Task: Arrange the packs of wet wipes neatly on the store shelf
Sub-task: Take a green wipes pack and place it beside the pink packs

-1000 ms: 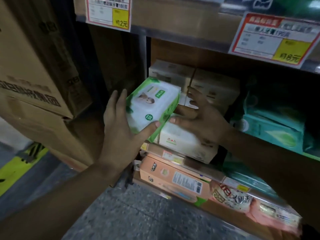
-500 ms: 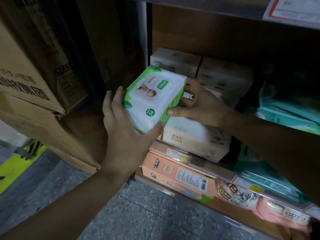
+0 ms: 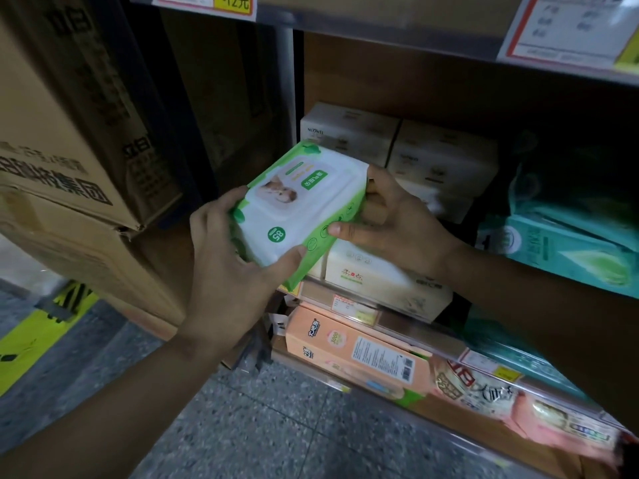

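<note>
A green and white pack of wet wipes point(image 3: 301, 202), marked 85, is held tilted in front of the middle shelf point(image 3: 349, 307). My left hand point(image 3: 231, 271) grips its near left end, thumb on the lower edge. My right hand point(image 3: 397, 223) holds its right side, thumb underneath. Below the pack lies a cream pack point(image 3: 373, 278) on the shelf. More cream boxes point(image 3: 397, 146) are stacked behind.
Large cardboard cartons point(image 3: 69, 150) stand stacked at the left beside a metal shelf post point(image 3: 286, 84). Teal packs point(image 3: 570, 247) fill the shelf's right side. Orange and pink packs point(image 3: 356, 354) lie on the lower shelf. Price tags point(image 3: 567, 25) hang above. Speckled floor lies below.
Both hands have tipped the green pack more level and drawn it slightly out from the shelf. The right hand has moved from the cream pack to the green pack's right side.
</note>
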A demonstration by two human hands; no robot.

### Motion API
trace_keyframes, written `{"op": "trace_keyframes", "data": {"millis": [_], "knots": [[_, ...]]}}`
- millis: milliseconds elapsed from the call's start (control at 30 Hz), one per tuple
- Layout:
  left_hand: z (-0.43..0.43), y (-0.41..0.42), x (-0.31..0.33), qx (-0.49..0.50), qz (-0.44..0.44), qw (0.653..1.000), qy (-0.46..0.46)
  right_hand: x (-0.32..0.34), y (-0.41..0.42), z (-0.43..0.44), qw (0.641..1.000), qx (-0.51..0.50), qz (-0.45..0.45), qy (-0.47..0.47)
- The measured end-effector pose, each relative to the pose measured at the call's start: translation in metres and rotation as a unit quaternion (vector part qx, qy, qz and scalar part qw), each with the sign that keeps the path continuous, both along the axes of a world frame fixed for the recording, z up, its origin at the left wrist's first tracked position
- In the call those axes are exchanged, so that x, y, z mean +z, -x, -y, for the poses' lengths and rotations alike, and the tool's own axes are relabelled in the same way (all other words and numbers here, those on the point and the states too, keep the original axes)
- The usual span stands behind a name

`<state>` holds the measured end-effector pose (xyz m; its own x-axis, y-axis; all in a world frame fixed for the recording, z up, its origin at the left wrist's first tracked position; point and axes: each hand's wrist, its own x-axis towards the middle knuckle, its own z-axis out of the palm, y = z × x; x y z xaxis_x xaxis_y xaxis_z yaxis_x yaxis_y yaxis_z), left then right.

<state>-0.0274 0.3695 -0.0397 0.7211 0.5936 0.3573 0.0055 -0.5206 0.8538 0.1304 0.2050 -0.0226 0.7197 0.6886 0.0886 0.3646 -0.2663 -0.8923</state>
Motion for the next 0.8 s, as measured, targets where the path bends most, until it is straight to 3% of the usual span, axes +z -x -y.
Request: {"op": "trace_keyframes", "data": {"millis": [200, 433, 800], "knots": [[-0.001, 0.022, 0.000, -0.001, 0.003, 0.999, 0.035, 0.004, 0.017, 0.007, 0.999, 0.015, 0.013, -0.026], [0.002, 0.035, 0.021, -0.069, -0.002, 0.986, 0.154, 0.020, 0.033, 0.023, 0.997, 0.003, -0.021, -0.068], [0.035, 0.029, 0.071, -0.222, -0.035, 0.954, 0.199, 0.044, 0.036, 0.095, 0.978, 0.020, -0.190, -0.088]]}}
